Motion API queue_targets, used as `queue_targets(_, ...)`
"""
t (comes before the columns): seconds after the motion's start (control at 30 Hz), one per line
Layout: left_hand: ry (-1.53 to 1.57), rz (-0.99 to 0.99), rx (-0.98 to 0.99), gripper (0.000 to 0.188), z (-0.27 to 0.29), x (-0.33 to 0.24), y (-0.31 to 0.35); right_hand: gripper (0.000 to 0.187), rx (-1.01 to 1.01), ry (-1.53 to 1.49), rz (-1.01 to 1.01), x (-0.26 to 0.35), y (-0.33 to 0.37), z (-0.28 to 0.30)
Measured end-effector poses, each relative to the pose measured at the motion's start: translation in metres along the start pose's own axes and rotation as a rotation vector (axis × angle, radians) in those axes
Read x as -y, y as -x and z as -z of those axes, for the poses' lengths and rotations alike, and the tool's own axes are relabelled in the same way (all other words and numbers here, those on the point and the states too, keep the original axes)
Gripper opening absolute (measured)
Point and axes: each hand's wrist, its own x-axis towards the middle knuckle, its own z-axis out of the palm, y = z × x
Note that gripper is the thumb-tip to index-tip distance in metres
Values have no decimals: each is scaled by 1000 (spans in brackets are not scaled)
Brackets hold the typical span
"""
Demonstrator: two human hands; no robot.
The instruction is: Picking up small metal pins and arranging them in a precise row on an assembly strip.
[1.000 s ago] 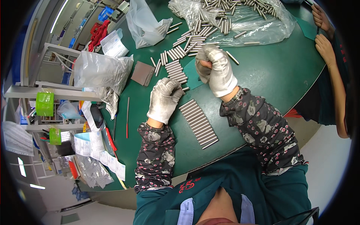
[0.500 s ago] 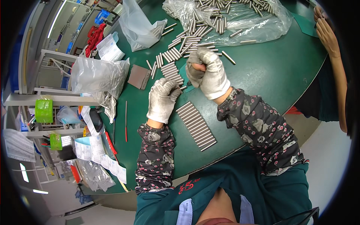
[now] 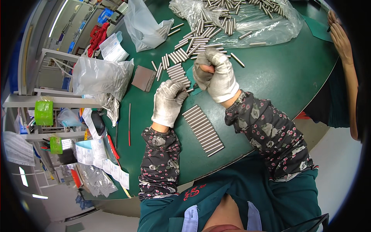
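My left hand (image 3: 167,103), in a white work glove, is closed with its fingertips around a short metal pin (image 3: 189,90). One end of the pin sticks out toward my right hand (image 3: 218,75). That hand wears a soiled white glove and is curled into a closed grip. A small dark tip (image 3: 195,85) pokes out below its fingers, close to the pin's end; the rest of that object is hidden. Just beyond my hands lies a row of steel pins (image 3: 177,73). Nearer to me, several more pins (image 3: 203,130) lie side by side in a neat column.
A heap of loose pins (image 3: 232,5) spreads over a clear plastic bag (image 3: 266,33) at the far side of the green table (image 3: 251,131). A grey block (image 3: 143,79), plastic bags (image 3: 102,77), papers (image 3: 116,48) and a red-handled tool (image 3: 114,147) lie leftward. Another person's hands (image 3: 339,38) are at far right.
My hands keep the same grip and place. The whole view has shifted very slightly, and the other person's hands at the far right have moved a little.
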Motion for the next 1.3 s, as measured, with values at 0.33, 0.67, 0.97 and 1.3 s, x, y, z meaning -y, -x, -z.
queue_targets(0.33,26,14,2,19,-2,0,-1,41,79,72,23,1,0,1)
queue_targets(0.67,-53,-20,15,17,1,-2,-2,41,-39,67,-24,-5,2,-1)
queue_targets(0.97,-146,-65,-32,21,0,-6,1,41,-159,-24,-62,-7,-1,4)
queue_targets(1.3,-143,-68,-19,20,0,-2,-1,42,-30,3,-63,-3,1,2)
